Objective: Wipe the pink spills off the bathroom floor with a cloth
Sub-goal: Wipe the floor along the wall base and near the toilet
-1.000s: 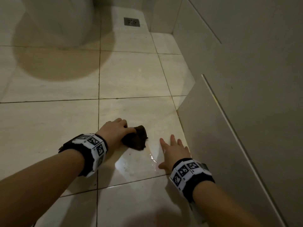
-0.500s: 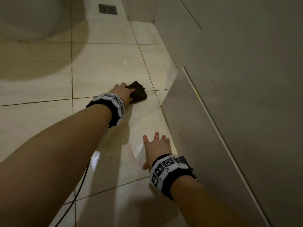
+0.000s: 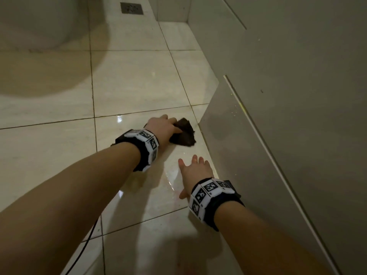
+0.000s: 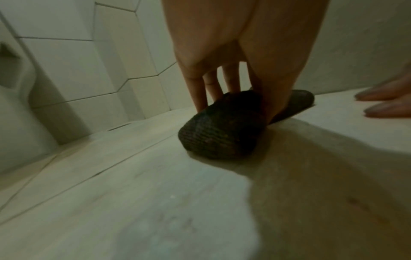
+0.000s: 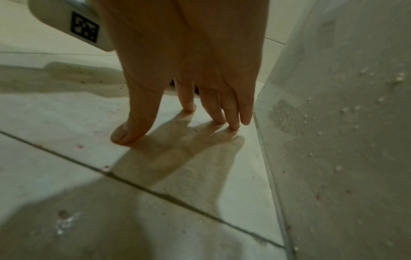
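Observation:
My left hand (image 3: 162, 128) grips a bunched dark cloth (image 3: 183, 134) against the cream floor tiles, close to the base of the grey wall panel (image 3: 238, 147). In the left wrist view the fingers (image 4: 200, 91) and thumb curl over the cloth (image 4: 222, 128). My right hand (image 3: 195, 171) lies flat on the wet tile just behind the cloth, fingers spread. In the right wrist view its fingertips (image 5: 231, 123) press on the floor. Small pink specks (image 5: 105, 168) sit by the grout line there, and a faint pink smear (image 3: 175, 197) lies beside the thumb.
A toilet base (image 3: 35, 22) stands at the far left, with a floor drain (image 3: 131, 8) at the back. Grey walls close in the right side. A black cable (image 3: 83, 249) trails on the floor under my left arm. Wet streaks (image 3: 168, 179) shine on the near tile.
My left hand swept the cloth away from me, then drew it back toward the right, near the wall panel. The right hand stayed planted on the floor.

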Motion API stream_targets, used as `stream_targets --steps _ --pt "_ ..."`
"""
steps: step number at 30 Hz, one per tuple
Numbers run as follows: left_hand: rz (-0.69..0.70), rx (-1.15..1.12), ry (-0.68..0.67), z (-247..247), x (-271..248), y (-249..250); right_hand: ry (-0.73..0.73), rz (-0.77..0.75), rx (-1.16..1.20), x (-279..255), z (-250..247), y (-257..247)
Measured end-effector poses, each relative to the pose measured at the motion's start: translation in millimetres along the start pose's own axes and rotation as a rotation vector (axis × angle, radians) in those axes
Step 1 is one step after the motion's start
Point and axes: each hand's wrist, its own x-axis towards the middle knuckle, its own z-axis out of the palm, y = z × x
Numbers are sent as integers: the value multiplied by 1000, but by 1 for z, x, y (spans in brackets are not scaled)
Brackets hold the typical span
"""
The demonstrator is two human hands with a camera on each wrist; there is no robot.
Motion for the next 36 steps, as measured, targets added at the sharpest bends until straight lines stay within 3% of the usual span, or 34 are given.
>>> stream_targets --steps 3,6,9,12,19,26,29,33,34,36 --pt "15 -8 40 -7 2 -2 -3 6 12 0 -1 -1" --pt "-160 -143 147 -19 18 -16 26 8 35 2 1 -1" --pt "-240 -228 8 -20 37 -20 34 3 33 4 3 0" --pt "-192 -164 -193 -11 49 -17 39 7 39 4 4 0" --pt "-44 -85 -154 -10 34 9 49 18 36 4 0 -1" --pt "38 -184 -153 -5 -3 31 5 -15 88 -15 -14 2" --pt "52 -363 -175 -3 -26 33 29 -80 50 -28 -36 15" --pt "-190 -676 -33 -1 -74 -3 181 -46 0 -25 -65 23" --pt "-259 -637 -43 4 -88 -17 206 -64 -7 -20 -68 22" --pt "-381 -451 -202 19 -115 -42 167 -128 -59 -10 -70 19"
